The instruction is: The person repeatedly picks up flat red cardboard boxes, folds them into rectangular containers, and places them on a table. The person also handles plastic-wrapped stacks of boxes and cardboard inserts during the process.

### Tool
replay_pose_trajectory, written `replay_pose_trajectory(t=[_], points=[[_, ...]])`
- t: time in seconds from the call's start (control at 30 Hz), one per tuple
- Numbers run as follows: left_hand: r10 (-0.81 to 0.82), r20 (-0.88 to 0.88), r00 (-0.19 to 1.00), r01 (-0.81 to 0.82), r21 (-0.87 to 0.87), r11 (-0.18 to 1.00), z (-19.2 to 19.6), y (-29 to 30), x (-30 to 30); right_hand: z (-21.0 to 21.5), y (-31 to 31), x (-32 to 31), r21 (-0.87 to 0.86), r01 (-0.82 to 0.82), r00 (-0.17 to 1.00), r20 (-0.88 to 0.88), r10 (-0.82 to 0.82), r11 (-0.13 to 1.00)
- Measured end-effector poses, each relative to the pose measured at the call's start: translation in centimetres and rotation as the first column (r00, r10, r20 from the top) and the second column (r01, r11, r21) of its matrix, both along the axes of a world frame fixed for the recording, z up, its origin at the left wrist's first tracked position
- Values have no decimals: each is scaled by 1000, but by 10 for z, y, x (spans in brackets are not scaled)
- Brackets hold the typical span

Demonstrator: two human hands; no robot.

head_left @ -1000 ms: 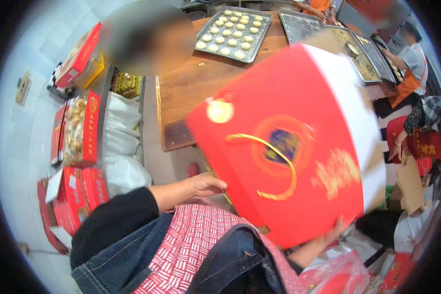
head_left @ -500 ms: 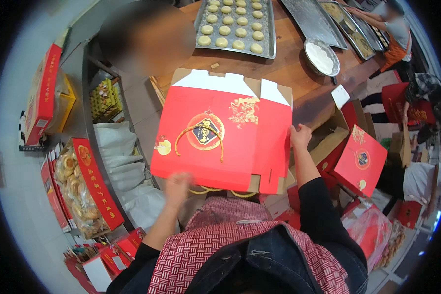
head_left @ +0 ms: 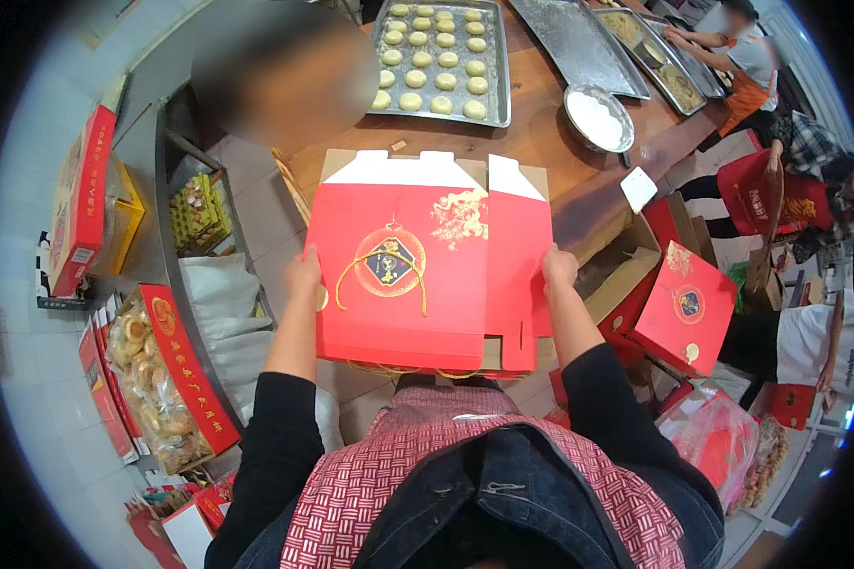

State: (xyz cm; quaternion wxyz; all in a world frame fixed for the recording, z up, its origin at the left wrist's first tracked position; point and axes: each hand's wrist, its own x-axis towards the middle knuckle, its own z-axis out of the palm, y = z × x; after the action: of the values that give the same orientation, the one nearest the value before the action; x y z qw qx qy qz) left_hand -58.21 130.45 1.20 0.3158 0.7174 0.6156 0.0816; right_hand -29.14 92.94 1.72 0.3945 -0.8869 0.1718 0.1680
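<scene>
A flattened red gift box [head_left: 446,294] with white and brown flaps along its far edge lies across in front of my body. Its face bears a gold cord handle and a round emblem; more gold cord shows at the near edge. My left hand [head_left: 303,273] is closed round the box's left edge. On the opposite edge my right hand [head_left: 560,267] grips it too, fingers wrapped partly out of sight behind the cardboard.
Ahead, a wooden table [head_left: 541,137] carries a tray of round dough pieces [head_left: 443,66], a floury tray [head_left: 584,47] and a bowl of flour [head_left: 598,119]. A made-up red box [head_left: 683,308] stands at right. Bagged pastries [head_left: 152,379] sit left. Other people work at the right.
My left hand has moved up from below the box's near edge to its left edge and now grips it. The box has turned slightly and sits straighter.
</scene>
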Motion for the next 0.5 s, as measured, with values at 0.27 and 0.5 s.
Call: replay_pose_trajectory(t=[0.27,0.5], points=[[-58,576,815,463,-588,663,85,-112,62,46,63,-23,265,-565,775,-157,613,782],[255,674,694,375,-640,671,31,-146,33,64,54,-89,101,-824,564,245,788,558]])
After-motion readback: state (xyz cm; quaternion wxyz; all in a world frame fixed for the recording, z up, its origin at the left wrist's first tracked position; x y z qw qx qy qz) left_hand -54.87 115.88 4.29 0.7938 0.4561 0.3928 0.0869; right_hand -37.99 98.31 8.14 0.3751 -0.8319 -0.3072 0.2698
